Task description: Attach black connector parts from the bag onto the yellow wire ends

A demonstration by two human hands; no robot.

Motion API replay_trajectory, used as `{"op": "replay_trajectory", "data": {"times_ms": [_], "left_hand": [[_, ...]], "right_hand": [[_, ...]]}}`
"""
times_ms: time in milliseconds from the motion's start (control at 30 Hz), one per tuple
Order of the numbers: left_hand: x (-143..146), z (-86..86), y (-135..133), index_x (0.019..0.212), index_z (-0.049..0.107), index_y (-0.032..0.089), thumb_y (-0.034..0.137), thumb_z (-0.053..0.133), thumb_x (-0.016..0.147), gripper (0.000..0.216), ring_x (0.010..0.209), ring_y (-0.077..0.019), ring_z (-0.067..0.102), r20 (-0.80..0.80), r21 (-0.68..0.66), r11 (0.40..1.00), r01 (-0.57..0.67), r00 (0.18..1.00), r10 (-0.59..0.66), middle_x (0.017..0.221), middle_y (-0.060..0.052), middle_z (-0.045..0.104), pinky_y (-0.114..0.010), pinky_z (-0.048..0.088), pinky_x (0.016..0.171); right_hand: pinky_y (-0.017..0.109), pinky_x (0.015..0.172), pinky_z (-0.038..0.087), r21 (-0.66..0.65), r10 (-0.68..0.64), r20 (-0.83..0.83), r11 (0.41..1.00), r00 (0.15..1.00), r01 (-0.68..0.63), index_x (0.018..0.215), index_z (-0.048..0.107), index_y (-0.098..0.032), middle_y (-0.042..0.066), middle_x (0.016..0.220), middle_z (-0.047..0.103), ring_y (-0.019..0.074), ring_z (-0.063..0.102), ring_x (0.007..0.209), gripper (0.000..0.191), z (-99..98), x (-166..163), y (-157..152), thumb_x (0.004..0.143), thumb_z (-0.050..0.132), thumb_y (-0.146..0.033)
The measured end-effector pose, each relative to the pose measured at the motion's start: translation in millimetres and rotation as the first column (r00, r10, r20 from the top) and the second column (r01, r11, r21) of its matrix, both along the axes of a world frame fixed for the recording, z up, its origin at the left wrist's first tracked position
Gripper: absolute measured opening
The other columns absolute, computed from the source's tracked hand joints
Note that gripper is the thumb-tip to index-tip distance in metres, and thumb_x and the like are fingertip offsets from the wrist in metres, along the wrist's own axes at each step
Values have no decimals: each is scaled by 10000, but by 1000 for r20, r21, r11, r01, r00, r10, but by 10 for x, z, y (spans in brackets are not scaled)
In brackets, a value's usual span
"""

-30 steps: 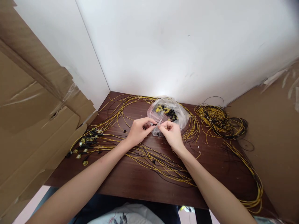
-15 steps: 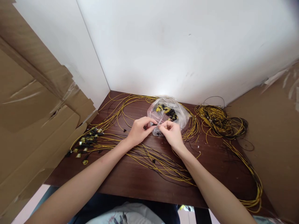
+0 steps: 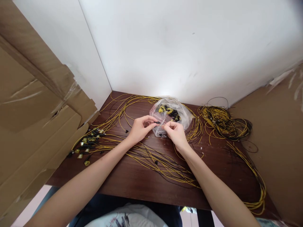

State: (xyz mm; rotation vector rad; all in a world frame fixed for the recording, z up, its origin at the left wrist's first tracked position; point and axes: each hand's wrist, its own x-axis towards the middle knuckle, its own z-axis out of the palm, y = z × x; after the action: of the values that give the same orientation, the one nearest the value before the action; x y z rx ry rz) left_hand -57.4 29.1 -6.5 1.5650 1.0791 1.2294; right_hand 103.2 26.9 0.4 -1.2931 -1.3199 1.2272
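My left hand (image 3: 141,128) and my right hand (image 3: 175,134) meet fingertip to fingertip over the dark wooden table (image 3: 132,179), just in front of a clear plastic bag (image 3: 170,115) of small black and yellow parts. The left fingers pinch a small black connector (image 3: 156,122). The right fingers are curled in a pinch against it, seemingly on a thin wire end too small to make out. Yellow and black wires (image 3: 163,165) lie under both wrists.
Finished wire ends with yellow and black connectors (image 3: 89,143) lie at the left. A tangled coil of yellow and black wire (image 3: 222,121) sits at the back right, trailing along the right edge. Cardboard sheets (image 3: 35,119) lean at left, and cardboard (image 3: 279,142) at right. White walls close the back.
Both hands shifted slightly up and away from me. The black connector now shows more clearly between the left fingertips. Nothing else has moved.
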Motion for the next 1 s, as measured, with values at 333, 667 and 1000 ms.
{"op": "replay_trajectory", "data": {"times_ms": [333, 667, 1000], "left_hand": [[-14, -12, -8, 846, 674, 138, 214, 610, 763, 130, 559, -96, 511, -109, 38, 999, -10, 994, 14, 710, -27, 644, -204, 394, 536], [-5, 36, -35, 828, 684, 148, 152, 591, 762, 114, 587, -103, 531, -200, 140, 990, -22, 979, 50, 740, -30, 670, -210, 397, 560], [-3, 50, -54, 822, 678, 150, 129, 575, 781, 113, 723, -140, 613, -236, 245, 970, -9, 969, 68, 804, -47, 689, -226, 446, 620]], "right_hand": [[220, 424, 169, 7, 6, -23, 1000, 1000, -6, 520, 461, -181, -86, 420, 337, 52, 222, 410, 222, -17, 6, 1, 662, 594, -288], [221, 418, 150, 2, 1, -3, 1000, 1000, -1, 510, 450, -182, -81, 426, 325, 54, 220, 416, 208, -5, 5, -5, 660, 569, -264], [223, 424, 168, 1, -4, 10, 1000, 1000, 4, 506, 444, -184, -80, 431, 331, 56, 228, 419, 238, 0, 9, -7, 656, 592, -296]]}}
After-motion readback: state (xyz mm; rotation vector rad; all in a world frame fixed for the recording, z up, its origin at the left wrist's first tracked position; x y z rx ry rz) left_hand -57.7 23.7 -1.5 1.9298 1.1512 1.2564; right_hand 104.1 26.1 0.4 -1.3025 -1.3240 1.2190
